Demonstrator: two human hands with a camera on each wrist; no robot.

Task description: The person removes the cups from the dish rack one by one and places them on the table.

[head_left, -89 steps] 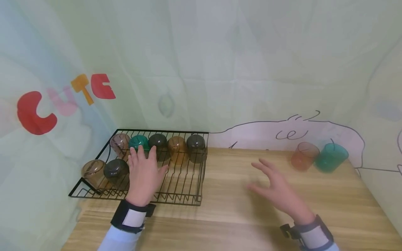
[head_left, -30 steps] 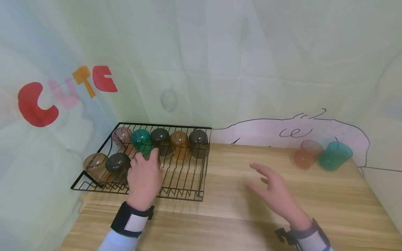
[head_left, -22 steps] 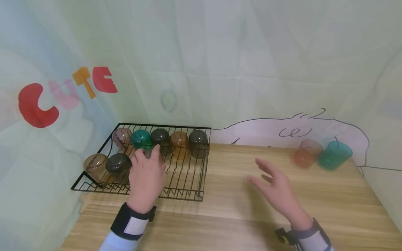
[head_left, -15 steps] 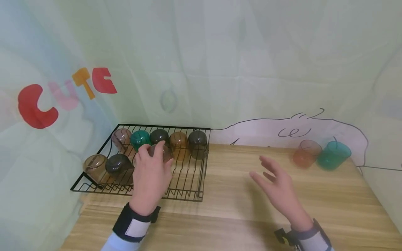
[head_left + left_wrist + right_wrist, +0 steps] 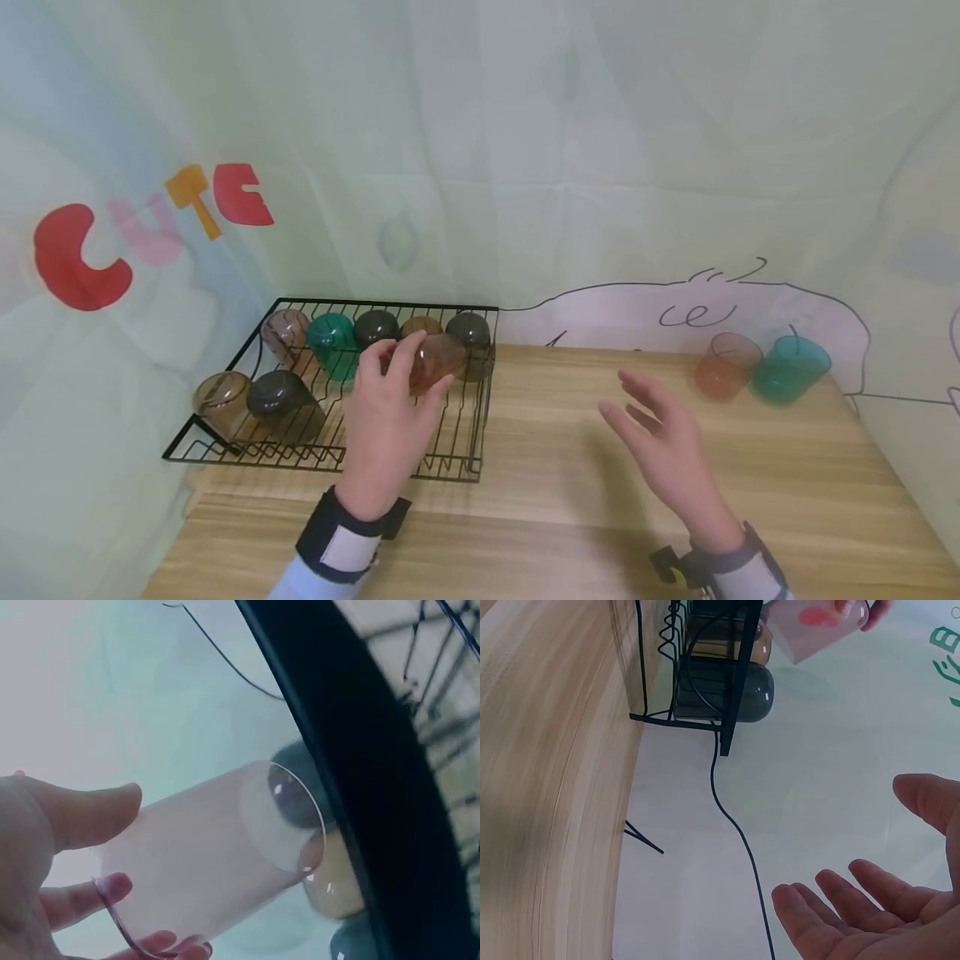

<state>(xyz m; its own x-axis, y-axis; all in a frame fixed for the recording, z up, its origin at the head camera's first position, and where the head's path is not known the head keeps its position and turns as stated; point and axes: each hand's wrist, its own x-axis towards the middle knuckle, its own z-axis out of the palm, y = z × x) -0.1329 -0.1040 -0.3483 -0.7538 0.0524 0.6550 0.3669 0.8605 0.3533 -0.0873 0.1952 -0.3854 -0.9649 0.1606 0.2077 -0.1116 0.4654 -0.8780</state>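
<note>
My left hand (image 5: 390, 425) grips a clear pinkish cup (image 5: 438, 362) by its base end, tilted above the black wire rack (image 5: 450, 433). In the left wrist view, thumb and fingers curl round that same cup (image 5: 202, 859), its open rim pointing away from the palm. To the right, my right hand (image 5: 667, 450) hovers over the wooden table with relaxed, spread fingers and nothing in them. The right wrist view shows its fingers (image 5: 855, 907) apart from everything, and the held pink cup (image 5: 817, 626) at the top.
Upside-down cups stand in the rack: a green one (image 5: 331, 337), a dark grey one (image 5: 285, 404), an amber one (image 5: 223, 400) and several others. A red cup (image 5: 726, 367) and a teal cup (image 5: 791, 371) stand at the back right of the wooden table (image 5: 555, 483). A printed cloth hangs behind.
My left hand has closed round the pink cup, lifted it out of the rack's front row and carried it to the right, tilting it. The right hand has barely shifted.
</note>
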